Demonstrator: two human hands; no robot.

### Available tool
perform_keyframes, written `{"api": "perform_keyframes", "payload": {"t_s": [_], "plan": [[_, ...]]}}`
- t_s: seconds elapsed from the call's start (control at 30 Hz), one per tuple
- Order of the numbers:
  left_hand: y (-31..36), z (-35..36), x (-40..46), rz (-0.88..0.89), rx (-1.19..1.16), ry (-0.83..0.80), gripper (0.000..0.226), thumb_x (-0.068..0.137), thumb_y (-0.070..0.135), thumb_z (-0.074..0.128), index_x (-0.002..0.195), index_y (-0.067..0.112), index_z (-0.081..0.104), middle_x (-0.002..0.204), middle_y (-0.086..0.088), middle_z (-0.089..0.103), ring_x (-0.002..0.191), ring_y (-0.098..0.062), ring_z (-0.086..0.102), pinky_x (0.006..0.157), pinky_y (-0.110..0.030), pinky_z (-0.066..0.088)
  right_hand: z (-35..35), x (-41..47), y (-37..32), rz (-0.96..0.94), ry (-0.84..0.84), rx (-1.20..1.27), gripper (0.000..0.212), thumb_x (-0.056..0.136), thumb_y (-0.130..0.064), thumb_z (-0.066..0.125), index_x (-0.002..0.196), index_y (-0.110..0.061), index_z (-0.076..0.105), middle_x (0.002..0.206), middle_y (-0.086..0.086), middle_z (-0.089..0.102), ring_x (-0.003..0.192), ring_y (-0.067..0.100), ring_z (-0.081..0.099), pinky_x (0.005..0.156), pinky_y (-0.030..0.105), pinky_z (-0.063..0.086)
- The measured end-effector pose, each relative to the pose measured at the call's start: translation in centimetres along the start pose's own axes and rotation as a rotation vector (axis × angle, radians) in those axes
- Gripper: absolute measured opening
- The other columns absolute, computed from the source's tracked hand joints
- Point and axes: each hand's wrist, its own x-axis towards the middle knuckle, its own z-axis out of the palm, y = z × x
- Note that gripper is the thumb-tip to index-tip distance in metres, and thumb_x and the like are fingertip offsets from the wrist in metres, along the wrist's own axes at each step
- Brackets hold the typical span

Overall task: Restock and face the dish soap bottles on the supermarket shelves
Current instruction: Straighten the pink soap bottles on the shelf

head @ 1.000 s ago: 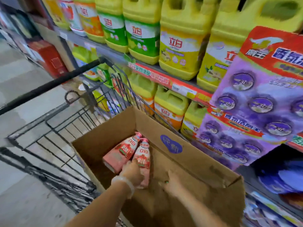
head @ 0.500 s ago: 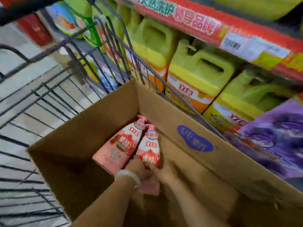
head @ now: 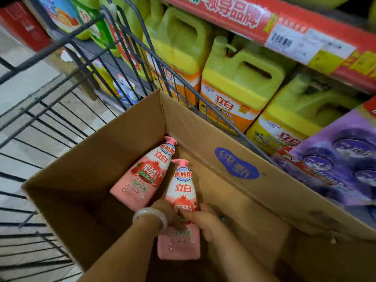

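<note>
An open cardboard box (head: pixel 203 139) sits in a wire cart (head: pixel 61 110), and everything here is placed against it. Two pink pump bottles lie inside on the box floor. The far bottle (head: pixel 146 176) lies toward the box's far corner, its pump head almost at that corner, label up. The near bottle (head: pixel 181 202) lies just beside it toward the box's middle, its pump pointing the same way, its base toward the near edge. Both hands reach down into the box onto the near bottle. The left hand (head: pixel 164 214), with a pale bangle (head: pixel 149 217) at the wrist, has its fingers curled over the bottle's left side at mid-label. The right hand (head: pixel 203 218) has its fingers wrapped round the bottle's right side at the same height, so the bottle is gripped between the two. Whether it is lifted off the box floor cannot be told. Beyond the box's far wall, past the cart's wire side, yellow jugs (head: pixel 240 84) stand in a row on a shelf, under a red price strip (head: pixel 264 23). At the box's right, a purple pack (head: pixel 341 157) overhangs its rim.
</note>
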Motion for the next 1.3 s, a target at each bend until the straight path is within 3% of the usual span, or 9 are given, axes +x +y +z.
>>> {"api": "perform_keyframes", "payload": {"t_s": [0.1,0.23,0.33,0.47,0.6,0.73,0.83,1.03,1.3], "plan": [[0.1,-0.6,-2.5,0.017,-0.106,0.008,0.055,0.060,0.018,0.087,0.107,0.009,0.061,0.096,-0.004,0.067,0.097,-0.023,0.065,0.091,-0.040,0.053,-0.3,-2.4,-0.2,-0.102,0.012,-0.013,0.058,0.064,-0.010,0.084,0.114,-0.006,0.054,0.105,0.007,0.068,0.088,0.021,0.067,0.076,0.038,0.057],[1.0,-1.0,-7.1,0.157,-0.296,0.107,0.053,0.059,0.012,0.087,0.103,0.012,0.057,0.098,0.003,0.063,0.097,-0.018,0.057,0.090,-0.036,0.049,-1.8,-7.1,-2.1,-0.270,0.029,0.041,0.059,0.063,-0.005,0.084,0.113,-0.008,0.052,0.101,0.007,0.067,0.081,0.018,0.065,0.060,0.026,0.053],[1.8,-0.8,-10.8,0.339,-0.323,0.193,0.076,0.039,0.021,0.094,0.106,0.015,0.057,0.102,0.004,0.066,0.100,-0.015,0.060,0.093,-0.037,0.050,-3.8,-11.2,-2.8,-0.406,0.057,0.092,0.067,0.061,-0.005,0.086,0.118,-0.008,0.051,0.110,0.007,0.066,0.094,0.022,0.065,0.075,0.034,0.056],[3.4,1.6,-16.9,0.579,-0.231,0.309,0.089,0.025,0.037,0.092,0.107,0.016,0.062,0.098,0.002,0.071,0.095,-0.015,0.066,0.086,-0.037,0.055,-7.6,-17.8,-1.5,-0.577,0.131,0.124,0.060,0.060,-0.006,0.086,0.109,-0.012,0.052,0.107,0.004,0.066,0.094,0.018,0.064,0.081,0.033,0.055],[5.4,7.0,-24.7,0.744,-0.190,0.444,0.058,0.041,0.031,0.093,0.088,0.019,0.061,0.083,0.008,0.065,0.081,-0.010,0.064,0.068,-0.021,0.049,-12.6,-24.9,1.9,-0.756,0.256,0.095,0.058,0.059,-0.008,0.087,0.105,-0.013,0.051,0.099,0.000,0.064,0.089,0.016,0.062,0.077,0.028,0.052],[7.7,13.6,-30.9,0.865,-0.129,0.448,0.083,0.026,0.051,0.082,0.097,0.015,0.061,0.085,0.008,0.066,0.080,-0.007,0.064,0.058,-0.016,0.046,-18.8,-31.7,6.7,-0.892,0.360,0.088,0.057,0.060,-0.007,0.087,0.105,-0.015,0.052,0.104,0.003,0.067,0.088,0.014,0.063,0.076,0.022,0.053],[9.9,18.8,-35.4,0.947,-0.156,0.424,0.068,0.041,0.029,0.092,0.096,0.015,0.054,0.086,0.007,0.062,0.081,-0.011,0.061,0.061,-0.019,0.044,-23.6,-36.4,10.3,-0.952,0.444,0.120,0.058,0.059,-0.009,0.088,0.102,-0.015,0.049,0.101,0.003,0.065,0.080,0.008,0.060,0.071,0.019,0.051],[15.6,27.9,-40.9,1.148,-0.053,0.324,0.075,0.034,0.033,0.092,0.099,0.012,0.061,0.090,0.004,0.071,0.080,-0.007,0.066,0.059,-0.017,0.050,-32.6,-43.8,16.2,-1.048,0.629,0.191,0.052,0.065,0.000,0.083,0.103,-0.011,0.048,0.085,-0.006,0.058,0.070,-0.006,0.051,0.054,0.002,0.043],[24.5,34.5,-46.5,1.371,-0.089,0.280,0.074,0.042,0.021,0.094,0.105,0.015,0.055,0.100,0.001,0.068,0.089,-0.014,0.065,0.081,-0.031,0.053,-42.6,-47.8,17.4,-1.156,0.871,0.295,0.054,0.062,0.001,0.084,0.102,-0.015,0.051,0.099,0.003,0.067,0.080,0.007,0.063,0.068,0.015,0.052]]}}
